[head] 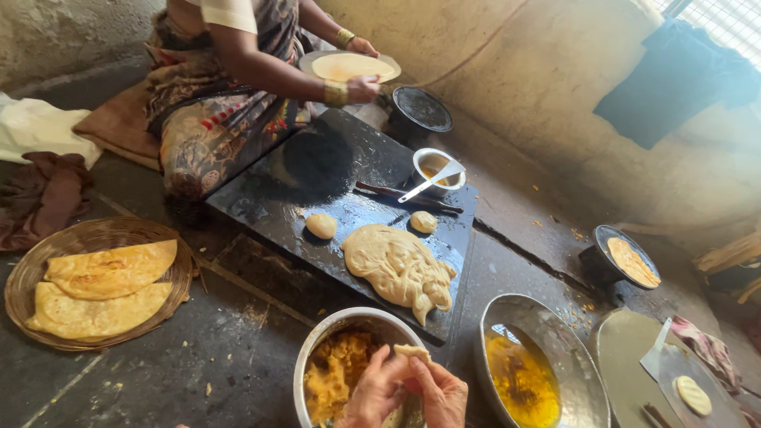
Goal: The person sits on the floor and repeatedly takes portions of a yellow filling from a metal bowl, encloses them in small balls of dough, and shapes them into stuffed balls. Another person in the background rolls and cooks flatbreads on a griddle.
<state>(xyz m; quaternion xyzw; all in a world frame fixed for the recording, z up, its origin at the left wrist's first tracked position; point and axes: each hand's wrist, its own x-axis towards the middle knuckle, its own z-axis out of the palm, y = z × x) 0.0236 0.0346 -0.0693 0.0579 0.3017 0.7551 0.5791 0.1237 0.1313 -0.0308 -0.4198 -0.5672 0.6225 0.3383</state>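
Left hand [374, 390]: sitting at the near edge, fingers curling up and closing on the near side of the dough piece [412, 352]

Right hand [441, 392]: pressing close against the left, fingertips pinching the same dough piece from the right; both hands are gripping it together

Dough piece: small, pale cream, flattened and ragged at the rim, folding over slightly; it is hovering above the right rim of the steel bowl [317, 342]

Steel bowl: holding a crumbly yellow-brown filling [333, 372], standing at the near centre, just under the hands

Black slab [277, 190]: lying beyond the bowl, glistening with oil, carrying a large soft heap of stretchy dough [398, 265] toward its near right, two small dough balls [321, 226] farther back, a little cup [425, 161] with a white spoon [432, 181], and a dark stick [396, 193]

Wide steel dish [547, 317]: sitting to the right of the bowl, holding yellow oil

Woven basket [24, 277]: resting at the near left, holding two folded golden flatbreads [107, 269]

Another person [222, 95]: sitting at the far side, both hands holding a plate [307, 59] with a thin pale round of dough

Small black pan [594, 265]: sitting at the right, holding one browning flatbread
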